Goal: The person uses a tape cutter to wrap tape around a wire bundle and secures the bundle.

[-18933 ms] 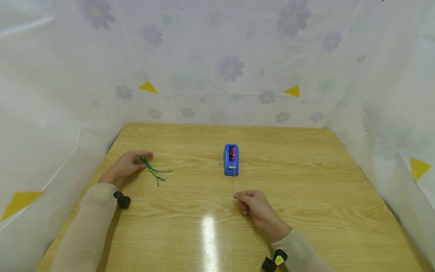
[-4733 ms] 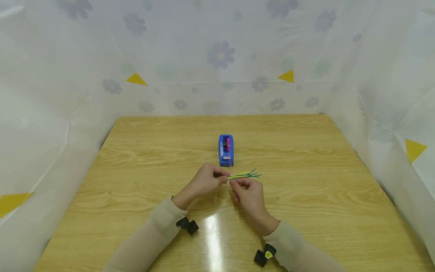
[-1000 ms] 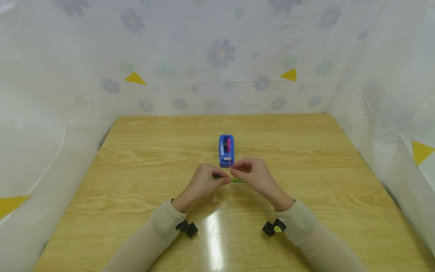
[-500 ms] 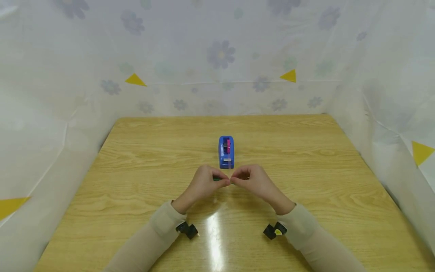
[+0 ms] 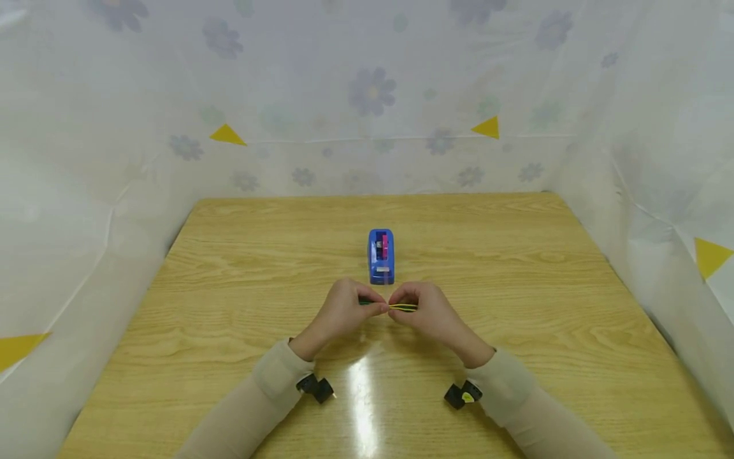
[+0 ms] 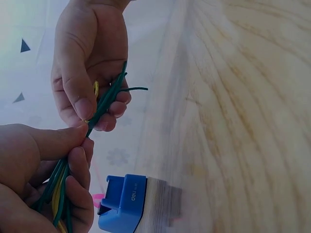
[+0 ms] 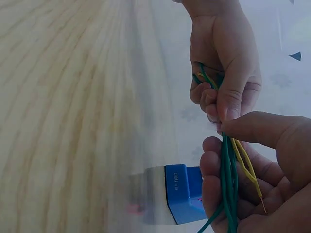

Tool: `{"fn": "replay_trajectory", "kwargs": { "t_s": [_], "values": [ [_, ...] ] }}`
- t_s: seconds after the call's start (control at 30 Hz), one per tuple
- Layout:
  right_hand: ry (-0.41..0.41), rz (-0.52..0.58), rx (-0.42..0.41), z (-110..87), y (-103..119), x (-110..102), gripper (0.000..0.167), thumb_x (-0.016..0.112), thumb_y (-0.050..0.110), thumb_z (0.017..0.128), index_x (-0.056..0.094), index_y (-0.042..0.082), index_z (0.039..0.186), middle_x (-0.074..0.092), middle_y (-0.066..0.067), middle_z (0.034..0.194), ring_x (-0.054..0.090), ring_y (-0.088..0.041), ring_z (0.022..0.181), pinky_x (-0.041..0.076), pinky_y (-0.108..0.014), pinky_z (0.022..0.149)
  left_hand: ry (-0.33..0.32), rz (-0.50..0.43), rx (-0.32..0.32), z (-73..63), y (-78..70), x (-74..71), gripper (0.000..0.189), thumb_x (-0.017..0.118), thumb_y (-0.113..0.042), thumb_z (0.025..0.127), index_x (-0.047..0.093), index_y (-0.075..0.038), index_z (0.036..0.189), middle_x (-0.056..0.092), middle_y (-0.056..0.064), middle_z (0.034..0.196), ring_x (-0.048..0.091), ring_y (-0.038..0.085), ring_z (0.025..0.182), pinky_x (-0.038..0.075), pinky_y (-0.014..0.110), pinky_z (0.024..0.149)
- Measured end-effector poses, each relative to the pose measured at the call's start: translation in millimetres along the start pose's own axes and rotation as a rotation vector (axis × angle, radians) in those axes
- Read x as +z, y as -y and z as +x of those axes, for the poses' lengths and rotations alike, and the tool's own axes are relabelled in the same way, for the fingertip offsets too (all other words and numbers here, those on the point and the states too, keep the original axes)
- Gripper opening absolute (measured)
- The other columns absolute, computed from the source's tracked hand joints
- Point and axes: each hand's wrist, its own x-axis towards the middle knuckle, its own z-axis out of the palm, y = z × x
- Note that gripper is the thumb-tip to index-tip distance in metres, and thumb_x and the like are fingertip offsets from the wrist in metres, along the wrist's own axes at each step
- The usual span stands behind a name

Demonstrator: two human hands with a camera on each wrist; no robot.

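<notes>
A bundle of thin green and yellow wires (image 5: pixel 404 308) runs between both hands in front of a blue tape dispenser (image 5: pixel 381 258). My left hand (image 5: pixel 344 311) pinches the bundle's middle with thumb and fingertips; green wires (image 6: pixel 60 187) fan out over its palm in the left wrist view. Fingertip to fingertip with it, my right hand (image 5: pixel 436 319) pinches the same bundle. Under the right palm lie green wires (image 7: pixel 227 179) and a yellow wire (image 7: pixel 248 167) ending in bare copper. A clear tape strip (image 5: pixel 386 291) stretches from the dispenser down to the pinched spot.
A pink tape roll (image 5: pixel 385 247) sits in the dispenser. The wood-grain table (image 5: pixel 258 255) is bordered by white flowered sheeting (image 5: pixel 309 95) with yellow triangles at the back and sides. Black wrist cameras (image 5: pixel 315 387) sit on both cuffs.
Earlier, the left hand brought the wires from the left to the pulled-out tape. Over the last second, the right hand came down from the tape onto the bundle beside the left fingertips.
</notes>
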Motion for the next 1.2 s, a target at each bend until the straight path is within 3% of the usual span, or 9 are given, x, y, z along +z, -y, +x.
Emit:
{"fn": "replay_trajectory", "kwargs": {
  "t_s": [0.37,0.77,1.03,1.2],
  "values": [
    [-0.094,-0.013,-0.036,-0.9,-7.7,11.2,0.007,0.077,0.007,0.086,0.073,0.012,0.087,0.071,0.004,0.088,0.068,-0.014,0.087,0.055,-0.031,0.08,-0.01,0.031,-0.023,-0.6,1.7,1.7,0.005,0.079,-0.015,0.086,0.081,-0.013,0.083,0.073,-0.006,0.08,0.063,0.006,0.074,0.052,0.026,0.064],
    [-0.192,-0.064,-0.074,1.0,-7.5,15.3,0.008,0.08,0.003,0.08,0.075,0.01,0.082,0.071,0.006,0.081,0.067,-0.016,0.083,0.055,-0.035,0.078,-0.004,0.022,-0.05,2.5,2.3,-0.7,0.007,0.078,-0.019,0.087,0.081,-0.013,0.086,0.073,-0.007,0.082,0.061,0.008,0.07,0.051,0.026,0.061],
    [-0.217,-0.103,-0.081,0.6,-5.7,14.7,0.008,0.08,0.002,0.079,0.075,0.009,0.081,0.071,0.005,0.08,0.066,-0.017,0.082,0.054,-0.038,0.076,0.071,0.034,-0.078,7.1,4.5,-3.2,0.014,0.075,-0.025,0.09,0.079,-0.011,0.086,0.07,-0.006,0.079,0.062,0.01,0.069,0.052,0.029,0.061],
    [-0.227,-0.113,-0.086,0.7,-9.4,16.3,0.009,0.08,0.002,0.079,0.075,0.009,0.08,0.071,0.004,0.08,0.067,-0.017,0.08,0.056,-0.04,0.074,0.184,0.056,-0.105,9.7,7.9,-6.4,0.029,0.068,-0.029,0.095,0.076,-0.007,0.078,0.066,-0.001,0.067,0.049,0.009,0.054,0.04,0.025,0.05]
  ]
}}
